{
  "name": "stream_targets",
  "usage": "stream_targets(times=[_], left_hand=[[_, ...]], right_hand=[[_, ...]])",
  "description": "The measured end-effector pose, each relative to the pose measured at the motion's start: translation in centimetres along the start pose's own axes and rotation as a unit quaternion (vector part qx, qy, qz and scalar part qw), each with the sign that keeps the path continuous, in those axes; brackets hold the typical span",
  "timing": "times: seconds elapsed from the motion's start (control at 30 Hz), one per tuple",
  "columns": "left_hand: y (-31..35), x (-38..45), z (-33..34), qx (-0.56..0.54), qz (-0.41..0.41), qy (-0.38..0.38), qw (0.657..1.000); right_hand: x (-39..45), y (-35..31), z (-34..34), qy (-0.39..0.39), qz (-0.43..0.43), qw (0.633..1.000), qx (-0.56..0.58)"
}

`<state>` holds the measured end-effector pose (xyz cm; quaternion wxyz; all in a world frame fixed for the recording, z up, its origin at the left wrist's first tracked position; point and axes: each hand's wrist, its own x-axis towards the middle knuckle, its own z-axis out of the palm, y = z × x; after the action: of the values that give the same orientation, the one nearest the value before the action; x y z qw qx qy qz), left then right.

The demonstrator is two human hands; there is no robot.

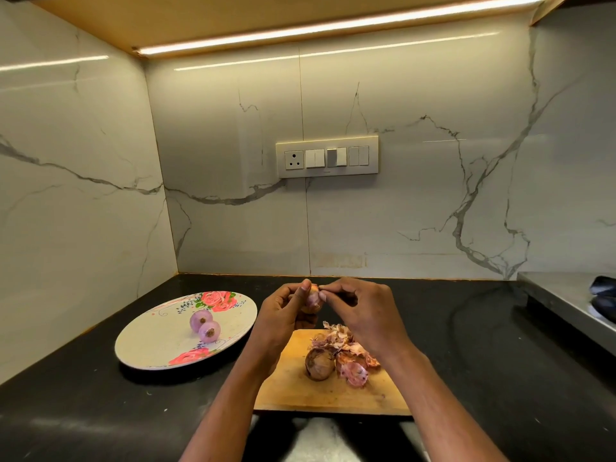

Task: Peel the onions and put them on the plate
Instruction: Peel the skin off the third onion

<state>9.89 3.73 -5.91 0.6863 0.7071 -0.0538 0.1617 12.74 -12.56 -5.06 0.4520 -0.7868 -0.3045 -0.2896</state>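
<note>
Two peeled onions already lie on the plate, left of the fingers, while one unpeeled onion waits on the cutting board beneath them beside a heap of skins. The left hand grips a third onion above the counter, its tip seemingly pointing up and away, though its long axis is hard to judge. The right hand pinches skin at its top, so roughly half remains.

No readable text, label, brand, number or sign shows anywhere in this view.
</note>
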Motion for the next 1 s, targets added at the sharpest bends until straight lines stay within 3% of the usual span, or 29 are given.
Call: stream_targets(times=[0.6,0.8,1.0], left_hand=[[0.1,-0.1,0.2,0.003,-0.010,-0.042,0.999],[0.7,-0.5,0.1,-0.031,-0.007,-0.028,0.999],[0.6,-0.3,0.1,-0.028,-0.014,-0.014,0.999]], right_hand=[[-0.1,0.0,-0.1,0.000,0.001,0.999,-0.038],[0.3,1.2,-1.0,0.049,0.093,0.994,0.020],[0.5,0.2,0.1,-0.034,0.091,0.993,0.072]])
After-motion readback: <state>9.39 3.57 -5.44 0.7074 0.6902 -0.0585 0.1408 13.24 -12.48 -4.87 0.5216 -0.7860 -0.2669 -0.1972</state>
